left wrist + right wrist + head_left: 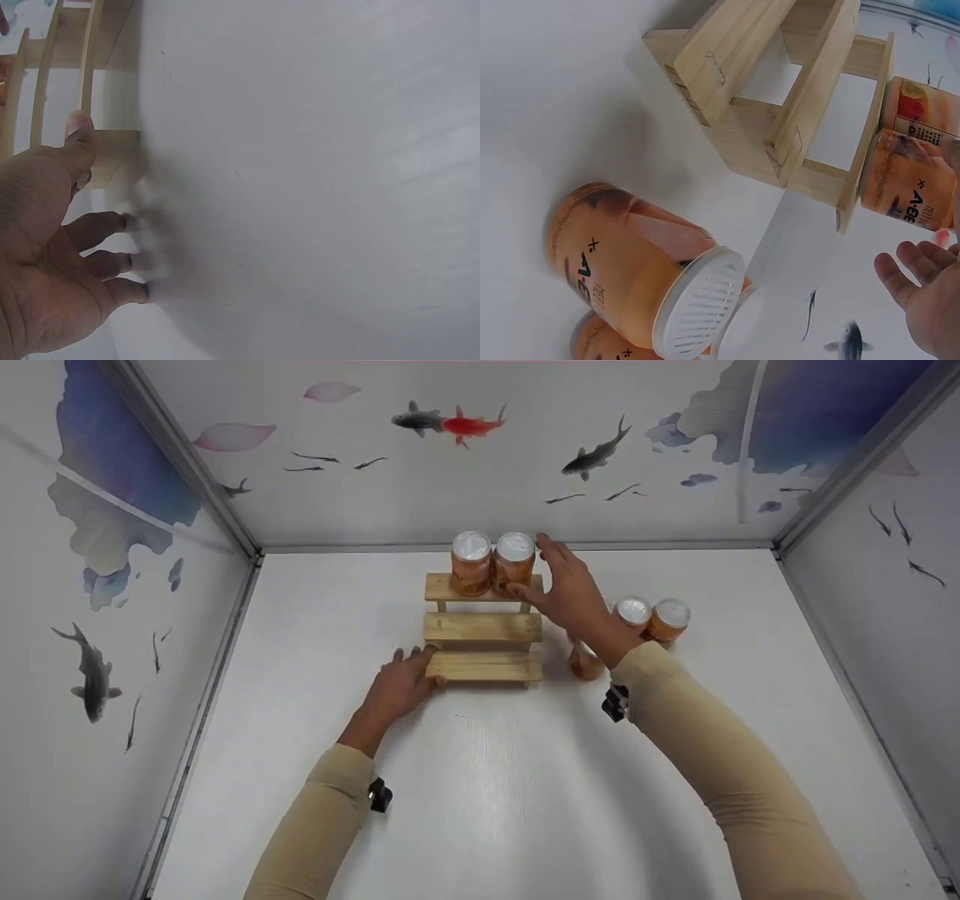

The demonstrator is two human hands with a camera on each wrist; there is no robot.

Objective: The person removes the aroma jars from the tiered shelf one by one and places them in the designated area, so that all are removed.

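A small three-step wooden stand (pixel 484 666) stands on the white table. Its lowest plank's left end is pinched between thumb and index finger of my left hand (pixel 401 684); the other fingers reach down by the tabletop in the left wrist view. Two orange-labelled jars with pale lids sit side by side on the top step, a left jar (pixel 471 566) and a right jar (pixel 514 564). Close to the right jar, my right hand (pixel 571 592) has its thumb in front and its fingers spread; in the right wrist view the fingertips (pixel 889 274) are apart from it.
On the table right of the stand are three similar jars: one near the stand (pixel 585 666), partly behind my right forearm, and two farther right, a nearer (pixel 632 613) and an outer one (pixel 670 622). White walls with painted fish (pixel 469 426) enclose the table.
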